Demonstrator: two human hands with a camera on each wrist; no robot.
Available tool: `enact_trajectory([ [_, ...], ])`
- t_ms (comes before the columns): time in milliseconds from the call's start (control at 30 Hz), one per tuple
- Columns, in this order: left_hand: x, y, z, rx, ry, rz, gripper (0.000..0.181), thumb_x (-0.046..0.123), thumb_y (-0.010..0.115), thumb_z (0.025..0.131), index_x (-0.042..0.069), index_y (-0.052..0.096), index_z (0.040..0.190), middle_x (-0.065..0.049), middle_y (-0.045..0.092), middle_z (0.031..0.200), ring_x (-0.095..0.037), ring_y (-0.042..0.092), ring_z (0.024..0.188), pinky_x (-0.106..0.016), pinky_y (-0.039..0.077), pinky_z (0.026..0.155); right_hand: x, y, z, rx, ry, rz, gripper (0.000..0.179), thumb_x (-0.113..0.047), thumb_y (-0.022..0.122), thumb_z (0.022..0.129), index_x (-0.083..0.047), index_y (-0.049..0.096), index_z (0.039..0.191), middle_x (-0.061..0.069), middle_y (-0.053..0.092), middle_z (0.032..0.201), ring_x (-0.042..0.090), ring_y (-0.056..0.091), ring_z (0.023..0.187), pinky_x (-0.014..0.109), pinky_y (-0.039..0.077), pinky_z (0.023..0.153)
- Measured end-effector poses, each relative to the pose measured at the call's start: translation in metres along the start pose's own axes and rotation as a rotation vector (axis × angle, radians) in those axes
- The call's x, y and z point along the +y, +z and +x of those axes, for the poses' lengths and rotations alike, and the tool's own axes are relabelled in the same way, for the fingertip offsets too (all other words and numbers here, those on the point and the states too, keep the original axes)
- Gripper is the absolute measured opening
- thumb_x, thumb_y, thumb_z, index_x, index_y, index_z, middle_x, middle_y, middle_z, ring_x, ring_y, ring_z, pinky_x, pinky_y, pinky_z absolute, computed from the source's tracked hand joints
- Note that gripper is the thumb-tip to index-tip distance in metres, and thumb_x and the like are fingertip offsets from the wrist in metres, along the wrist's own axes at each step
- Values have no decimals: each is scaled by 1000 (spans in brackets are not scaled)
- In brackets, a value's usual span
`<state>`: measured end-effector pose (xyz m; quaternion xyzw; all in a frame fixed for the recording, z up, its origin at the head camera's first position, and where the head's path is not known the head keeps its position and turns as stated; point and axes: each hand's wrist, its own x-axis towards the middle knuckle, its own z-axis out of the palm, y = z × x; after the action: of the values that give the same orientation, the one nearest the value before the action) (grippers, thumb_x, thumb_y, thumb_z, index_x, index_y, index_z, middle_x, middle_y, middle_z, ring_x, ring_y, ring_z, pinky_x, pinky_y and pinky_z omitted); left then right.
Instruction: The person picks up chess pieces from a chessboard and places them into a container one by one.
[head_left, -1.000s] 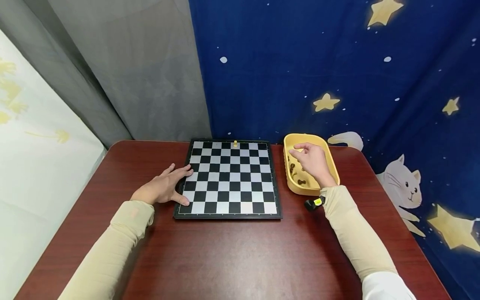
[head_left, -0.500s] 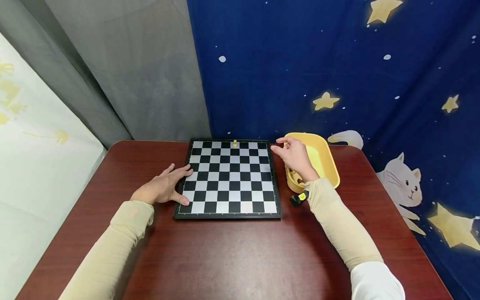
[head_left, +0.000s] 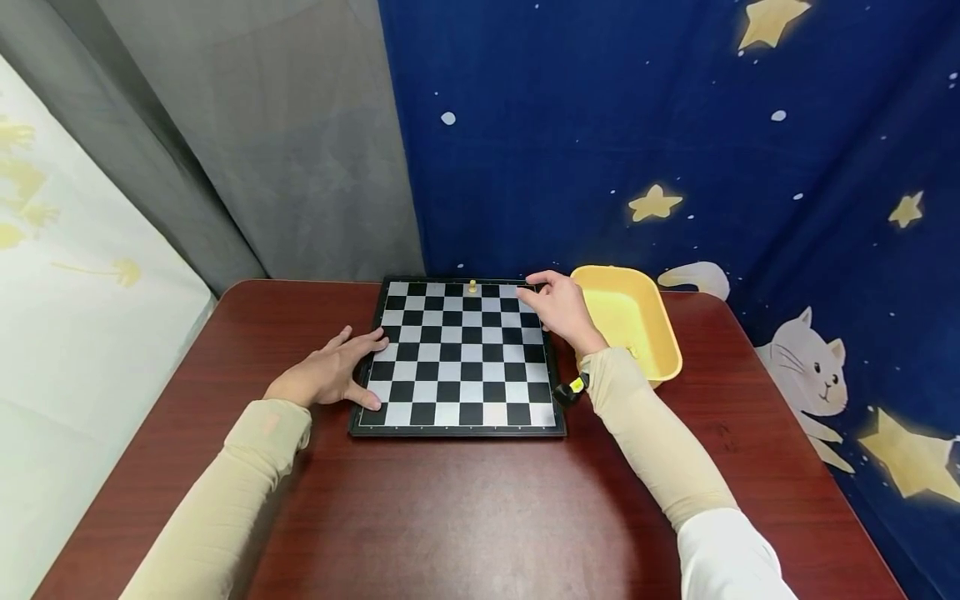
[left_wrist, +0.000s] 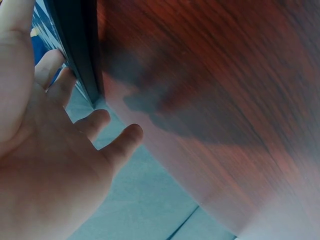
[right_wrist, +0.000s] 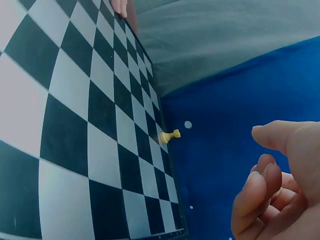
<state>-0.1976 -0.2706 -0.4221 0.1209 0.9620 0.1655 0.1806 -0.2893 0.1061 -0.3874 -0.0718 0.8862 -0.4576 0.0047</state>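
A black-and-white chessboard [head_left: 459, 358] lies on the table. On its far row a small yellow chess piece [head_left: 472, 287] stands upright, also seen as a yellow piece [right_wrist: 169, 136] in the right wrist view. My left hand [head_left: 330, 372] rests at the board's left edge, fingers and thumb spread. In the left wrist view, the left hand [left_wrist: 65, 150] has its fingers beside the dark board edge. Over the far right corner of the board is my right hand [head_left: 562, 310]. Seen from the right wrist, the right hand [right_wrist: 280, 175] has thumb and fingers apart, some fingers curled, and no piece shows between them.
A yellow plastic tub [head_left: 660, 329] stands right of the board, its near left part hidden by the right forearm. One light chess piece [head_left: 632, 352] shows in it. A blue star-patterned curtain [head_left: 525, 150] and a grey curtain [head_left: 300, 150] hang behind the table [head_left: 465, 517].
My right hand has moved left from over the yellow tub to the board's far right corner. The left hand and the yellow piece on the board have stayed in place.
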Motion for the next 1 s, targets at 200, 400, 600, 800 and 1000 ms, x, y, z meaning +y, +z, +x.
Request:
enact_trajectory([
  [200, -1, 0, 1, 1, -1, 1, 114, 57, 88, 67, 23, 33, 161, -4, 18, 173, -47, 5, 158, -75, 20, 119, 2, 14, 9, -20, 27, 16, 51, -41, 71, 94, -7, 64, 132, 2, 54, 66, 19, 53, 44, 28, 51, 50],
  [400, -1, 1, 1, 10, 21, -4, 114, 55, 87, 68, 21, 33, 161, -5, 18, 173, -48, 6, 158, -75, 23, 118, 4, 27, 20, -25, 46, 4, 61, -47, 72, 92, -8, 61, 139, 1, 58, 64, 20, 56, 44, 28, 50, 51],
  [600, -1, 2, -1, 15, 34, -14, 112, 55, 87, 68, 20, 34, 161, -6, 19, 173, -50, 6, 157, -76, 23, 117, 10, 42, 29, -33, 46, 14, 65, -47, 71, 93, -8, 58, 143, 16, 67, 73, 20, 58, 45, 28, 51, 53],
  [800, 0, 1, -1, 10, 23, -14, 112, 54, 87, 68, 20, 34, 161, -5, 18, 173, -49, 6, 157, -75, 24, 117, 10, 55, 38, -52, 59, 21, 59, -45, 70, 95, -10, 60, 142, -2, 53, 52, 23, 59, 46, 29, 51, 55],
  [1000, -1, -1, 1, 7, 0, -7, 113, 55, 88, 68, 23, 33, 161, -3, 18, 173, -46, 5, 159, -74, 22, 119, 6, 68, 48, -22, 103, 54, 54, -42, 72, 93, -11, 64, 137, 4, 64, 60, 17, 55, 41, 26, 50, 49],
])
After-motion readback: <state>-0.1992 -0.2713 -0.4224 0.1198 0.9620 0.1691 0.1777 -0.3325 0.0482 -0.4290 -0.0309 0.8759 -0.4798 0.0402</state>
